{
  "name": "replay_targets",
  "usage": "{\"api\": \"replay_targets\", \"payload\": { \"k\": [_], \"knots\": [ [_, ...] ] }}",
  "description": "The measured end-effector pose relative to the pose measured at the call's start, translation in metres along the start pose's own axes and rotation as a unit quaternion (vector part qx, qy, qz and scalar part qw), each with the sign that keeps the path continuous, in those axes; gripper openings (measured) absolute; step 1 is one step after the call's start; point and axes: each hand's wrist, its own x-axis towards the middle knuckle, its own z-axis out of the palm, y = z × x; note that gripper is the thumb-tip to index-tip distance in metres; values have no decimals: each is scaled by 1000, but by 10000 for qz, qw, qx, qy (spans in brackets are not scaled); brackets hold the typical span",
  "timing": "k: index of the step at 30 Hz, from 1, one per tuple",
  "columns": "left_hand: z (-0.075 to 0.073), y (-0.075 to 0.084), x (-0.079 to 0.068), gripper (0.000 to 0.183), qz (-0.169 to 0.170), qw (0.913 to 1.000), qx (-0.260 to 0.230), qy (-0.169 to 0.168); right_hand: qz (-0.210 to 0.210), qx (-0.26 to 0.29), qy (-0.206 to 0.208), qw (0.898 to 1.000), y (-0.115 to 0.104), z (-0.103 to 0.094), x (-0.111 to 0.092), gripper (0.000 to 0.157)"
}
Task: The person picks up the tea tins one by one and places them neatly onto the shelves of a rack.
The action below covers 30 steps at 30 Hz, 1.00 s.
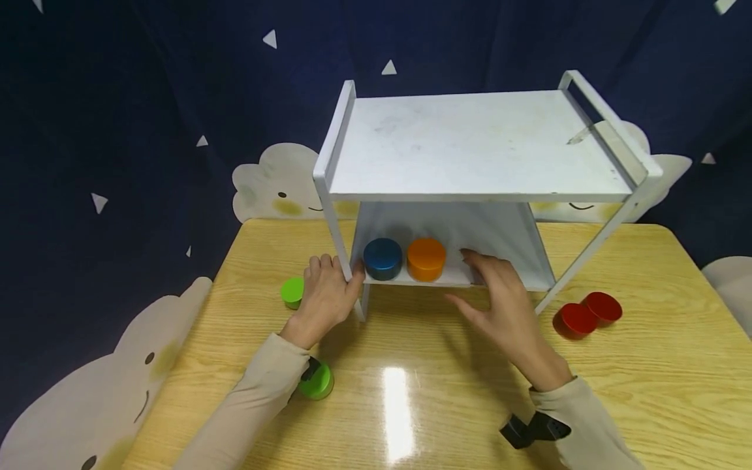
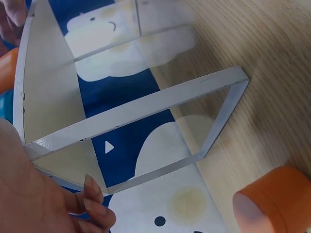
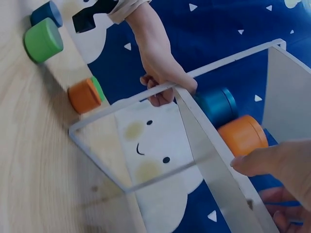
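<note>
A white two-tier shelf (image 1: 482,147) stands on the table. My left hand (image 1: 323,297) grips its left front upright, with the thumb on the near side and the fingers round the outside. On the lower tier, a blue cylinder (image 1: 383,260) sits near that hand, with an orange cylinder (image 1: 426,260) beside it. My right hand (image 1: 510,313) is at the lower tier's front edge, right of the orange cylinder, its thumb and fingers spread apart. In the right wrist view the thumb (image 3: 255,165) overlaps the edge; whether it touches cannot be told.
Left of the shelf are a green-topped piece (image 1: 292,292) and another green piece (image 1: 317,380), partly behind the left wrist. Two red round pieces (image 1: 576,320) lie by the right leg. An orange cylinder (image 2: 274,201) shows on the table. A dark blue curtain (image 1: 147,98) hangs behind.
</note>
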Motion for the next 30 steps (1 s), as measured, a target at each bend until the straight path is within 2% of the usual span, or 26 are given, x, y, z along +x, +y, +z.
{"api": "replay_targets", "payload": {
  "k": [3, 9, 16, 20, 23, 26, 28, 30],
  "knots": [
    [-1, 0, 0, 44, -15, 10000, 32, 11, -39, -1, 119, 9999, 2, -10, -7, 67],
    [-2, 1, -1, 45, -33, 9999, 140, -15, 164, -115, 161, 9997, 4, -26, -21, 68],
    [-2, 1, -1, 47, -13, 9999, 136, -29, -18, 36, 534, 9986, 11, -33, -48, 58],
    [1, 2, 0, 48, -35, 9999, 140, -51, 97, 43, 602, 9981, 23, -37, -68, 53],
    [2, 2, -1, 47, -37, 9998, 144, -95, 326, -41, 475, 9983, 33, -42, -90, 47],
    [3, 3, -1, 47, -25, 9998, 123, -164, 628, -214, 376, 9971, 43, -46, -112, 31],
    [1, 3, -1, 47, -65, 9998, 104, -173, 879, -335, 347, 9950, 50, -49, -123, 32],
    [-1, 1, -1, 46, -128, 9997, 85, -187, 1101, -408, 414, 9922, 58, -50, -130, 41]
  ]
}}
